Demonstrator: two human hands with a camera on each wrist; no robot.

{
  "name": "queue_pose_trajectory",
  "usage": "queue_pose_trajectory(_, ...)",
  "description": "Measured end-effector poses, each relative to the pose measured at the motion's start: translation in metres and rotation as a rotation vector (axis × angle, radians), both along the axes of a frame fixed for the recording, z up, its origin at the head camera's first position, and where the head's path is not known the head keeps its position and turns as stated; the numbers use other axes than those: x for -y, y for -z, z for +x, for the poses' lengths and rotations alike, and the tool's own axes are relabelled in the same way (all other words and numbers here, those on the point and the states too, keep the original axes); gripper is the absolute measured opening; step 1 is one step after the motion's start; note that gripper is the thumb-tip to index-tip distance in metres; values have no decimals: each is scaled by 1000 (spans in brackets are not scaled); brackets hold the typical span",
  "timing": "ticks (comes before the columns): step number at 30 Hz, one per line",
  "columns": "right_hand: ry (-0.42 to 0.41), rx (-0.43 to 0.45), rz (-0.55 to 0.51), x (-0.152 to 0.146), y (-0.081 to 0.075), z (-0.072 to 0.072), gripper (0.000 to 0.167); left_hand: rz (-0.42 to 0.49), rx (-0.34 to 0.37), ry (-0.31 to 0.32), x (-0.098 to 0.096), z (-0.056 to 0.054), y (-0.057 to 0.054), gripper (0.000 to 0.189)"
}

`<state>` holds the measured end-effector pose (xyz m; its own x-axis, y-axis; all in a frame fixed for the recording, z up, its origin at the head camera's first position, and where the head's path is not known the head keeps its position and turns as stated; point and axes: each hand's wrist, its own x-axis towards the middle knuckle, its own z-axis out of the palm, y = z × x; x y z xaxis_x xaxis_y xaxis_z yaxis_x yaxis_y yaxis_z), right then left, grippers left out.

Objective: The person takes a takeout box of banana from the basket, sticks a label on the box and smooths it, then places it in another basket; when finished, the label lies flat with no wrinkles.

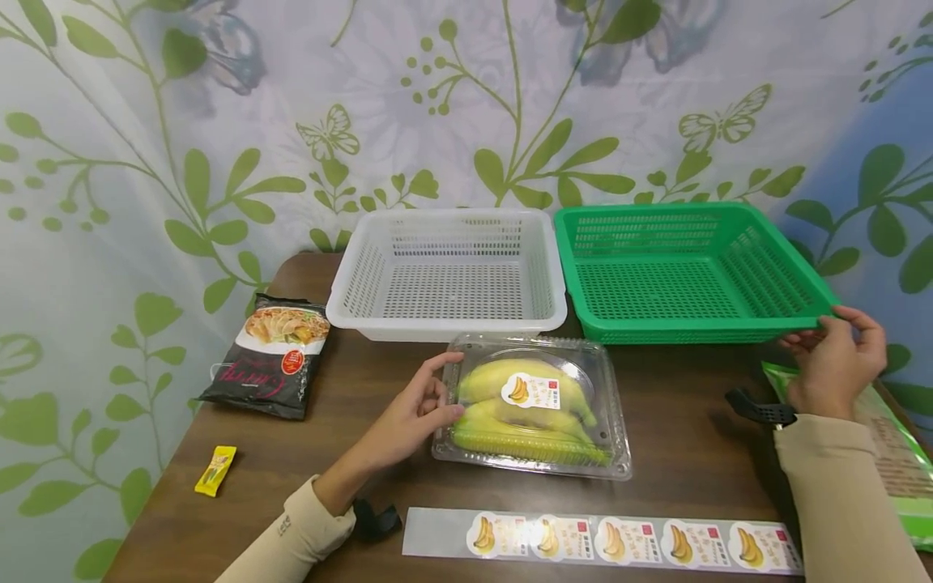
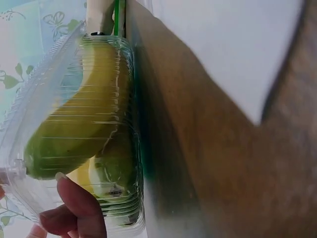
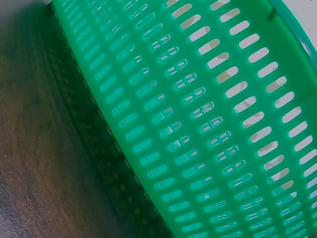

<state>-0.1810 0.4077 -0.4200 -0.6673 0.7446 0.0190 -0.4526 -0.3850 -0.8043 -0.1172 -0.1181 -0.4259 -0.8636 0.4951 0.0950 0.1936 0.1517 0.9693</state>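
Note:
A clear plastic clamshell box (image 1: 615,437) of yellow-green bananas (image 1: 503,421) is at the middle of the table, with a banana-picture label (image 1: 530,392) on its lid. My left hand (image 1: 411,417) holds the box by its left side. The left wrist view shows the thumb (image 2: 81,198) against the ribbed plastic, with bananas (image 2: 84,119) inside. At the right, my right hand (image 1: 838,364) grips the near right corner of a green mesh basket (image 1: 700,328). Only the slotted wall of the basket (image 3: 188,119) shows in the right wrist view; the hand is out of that frame.
A white basket (image 1: 448,324) stands left of the green one. Left lie a black food packet (image 1: 273,356) and a small yellow sachet (image 1: 215,470). A strip of banana labels (image 1: 437,533) lies in front. A green-edged bag (image 1: 896,453) is partly behind my right arm.

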Motion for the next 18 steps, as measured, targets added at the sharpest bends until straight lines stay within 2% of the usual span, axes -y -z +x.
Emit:
queue_pose_trajectory(9,4,-26,-1,2,-1,0,15,-8,2,-17,-6,12,-2,66)
queue_pose_trajectory(18,19,-14,28,1,1,0,15,80,23,-2,-15,20,-12,66)
